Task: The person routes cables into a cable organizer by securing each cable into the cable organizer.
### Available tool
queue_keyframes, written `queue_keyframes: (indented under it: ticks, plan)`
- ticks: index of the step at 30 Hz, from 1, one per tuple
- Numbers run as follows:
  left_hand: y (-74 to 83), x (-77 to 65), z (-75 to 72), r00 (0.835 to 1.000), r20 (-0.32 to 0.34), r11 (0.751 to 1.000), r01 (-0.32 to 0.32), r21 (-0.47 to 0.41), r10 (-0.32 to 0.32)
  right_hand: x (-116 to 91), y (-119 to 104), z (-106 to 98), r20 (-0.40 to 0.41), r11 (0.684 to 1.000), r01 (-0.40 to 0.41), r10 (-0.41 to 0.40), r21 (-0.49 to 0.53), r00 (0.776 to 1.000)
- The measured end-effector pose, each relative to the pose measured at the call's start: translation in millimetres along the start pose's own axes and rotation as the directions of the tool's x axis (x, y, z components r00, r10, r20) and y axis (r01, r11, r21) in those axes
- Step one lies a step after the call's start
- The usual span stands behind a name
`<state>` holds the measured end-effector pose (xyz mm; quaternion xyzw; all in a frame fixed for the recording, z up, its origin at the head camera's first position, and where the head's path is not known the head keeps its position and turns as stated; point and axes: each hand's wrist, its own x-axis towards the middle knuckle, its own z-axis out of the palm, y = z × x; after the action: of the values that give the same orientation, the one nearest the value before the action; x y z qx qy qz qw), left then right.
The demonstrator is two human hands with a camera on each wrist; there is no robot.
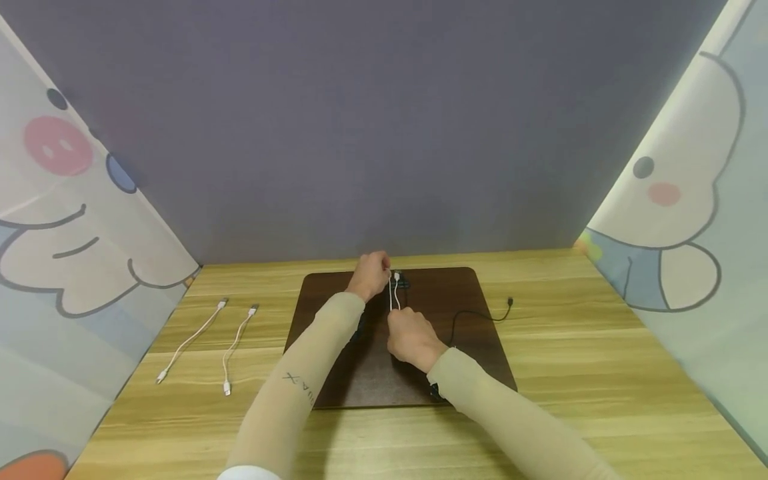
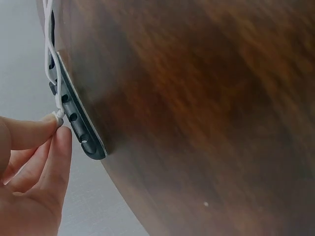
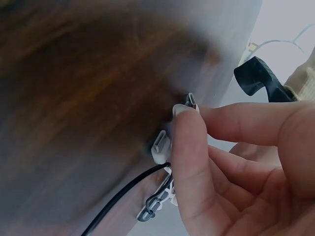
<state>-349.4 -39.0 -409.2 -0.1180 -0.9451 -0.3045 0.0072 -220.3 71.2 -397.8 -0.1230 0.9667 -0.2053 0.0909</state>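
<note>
My left hand (image 1: 370, 273) is at the far edge of a dark brown board, beside a black slotted cable holder (image 2: 78, 120). Its thumb and fingertips pinch one end of a white charging cable (image 1: 391, 292) close to the slots. Nearer to me, my right hand (image 1: 413, 337) pinches a white cable's metal-tipped plug (image 3: 191, 100) between thumb and forefinger. A second white cable (image 1: 396, 293) runs from the holder alongside the first. Its plug (image 3: 160, 147) hangs just past the right thumb. A black cable (image 3: 123, 191) passes by the holder, too.
The board (image 1: 384, 390) lies on a light wood table (image 1: 600, 373). Two loose white cables, a longer one (image 1: 191, 341) and a shorter one (image 1: 235, 347), lie to the left. A black cable's plug (image 1: 510, 302) extends past the board's right edge. A grey panel (image 1: 384, 133) rises behind.
</note>
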Motion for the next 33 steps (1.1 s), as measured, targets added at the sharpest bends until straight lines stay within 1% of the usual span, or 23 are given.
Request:
queue_keyframes:
  ticks: [3,9,12,18,24,28,33]
  plan:
    - [-0.6,0.4,0.4,1.0,-0.002,1.0,0.004,0.006,-0.003,-0.4,-1.6,1.4,0.003,1.0,-0.002,0.001,0.006,1.0]
    - [0.2,3.4,2.0,1.0,-0.005,0.999,0.003,0.033,-0.003,-1.2,-3.3,4.8,-0.008,0.999,0.001,-0.001,-0.032,1.0]
    - [0.8,4.3,2.3,1.0,0.004,0.999,0.011,0.045,-0.011,-1.5,-4.0,5.0,-0.013,0.999,0.004,-0.005,-0.044,1.0]
    - [1.6,5.8,1.8,0.999,0.039,0.998,0.032,0.056,-0.034,-0.7,-3.8,2.6,-0.002,1.0,0.0,0.0,-0.01,1.0]
    - [-1.1,8.5,3.1,0.998,0.05,0.997,0.04,0.065,-0.044,1.6,-0.3,0.2,0.004,1.0,-0.03,0.03,0.009,1.0]
    - [-0.3,8.5,2.9,0.998,0.05,0.997,0.04,0.062,-0.043,2.5,-0.6,-0.7,0.008,1.0,-0.025,0.025,0.014,1.0]
    - [1.7,8.0,0.6,0.998,0.051,0.995,0.019,0.099,-0.024,1.3,-3.7,1.5,0.003,0.999,0.005,-0.005,-0.038,1.0]
